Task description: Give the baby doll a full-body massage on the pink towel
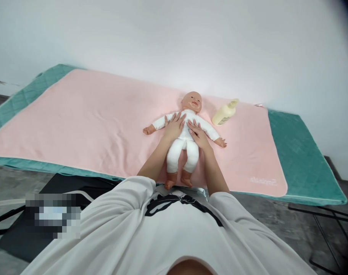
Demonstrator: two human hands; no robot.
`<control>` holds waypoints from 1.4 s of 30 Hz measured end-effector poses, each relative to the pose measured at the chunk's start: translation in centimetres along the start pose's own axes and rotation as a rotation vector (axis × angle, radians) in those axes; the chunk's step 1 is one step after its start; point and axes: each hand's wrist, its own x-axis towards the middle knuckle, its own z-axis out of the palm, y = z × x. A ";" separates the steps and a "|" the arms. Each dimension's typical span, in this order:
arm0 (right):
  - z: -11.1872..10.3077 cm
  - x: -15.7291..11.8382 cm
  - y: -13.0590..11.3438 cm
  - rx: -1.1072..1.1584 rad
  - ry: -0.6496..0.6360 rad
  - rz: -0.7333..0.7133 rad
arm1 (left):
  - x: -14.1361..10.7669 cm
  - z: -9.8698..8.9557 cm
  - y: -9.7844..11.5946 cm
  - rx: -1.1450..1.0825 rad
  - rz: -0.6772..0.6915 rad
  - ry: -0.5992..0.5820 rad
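A baby doll [186, 144] with a white cloth body lies on its back, its head toward the wall and its feet toward me. My left hand [174, 126] rests flat on the left side of its chest, fingers spread. On the other side of the chest lies my right hand [197, 133], also with its fingers apart. Neither hand grips anything. A pale yellow pump bottle [224, 114] lies tilted to the right of the doll's head, beyond its outstretched arm.
Under the doll is a pink blanket [85, 122] over a green padded bed [302, 156]. A white wall [174, 42] runs behind it. Below left is a black chair [22, 233], partly pixelated; black metal legs [324, 235] show lower right.
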 end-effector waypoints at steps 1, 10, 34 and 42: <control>0.1 0.2 0.2 -0.021 0.004 0.006 | 0.0 0.0 0.0 -0.001 0.001 0.002; 1.1 1.8 2.3 -0.163 0.153 0.161 | 0.1 0.4 -0.4 -0.008 0.017 0.009; 1.6 1.8 3.0 -0.268 0.244 0.219 | -3.0 -2.4 0.9 -0.340 0.441 -0.253; 1.9 1.8 3.4 -0.264 0.256 0.208 | -1.7 -2.1 0.3 -0.299 0.442 -0.272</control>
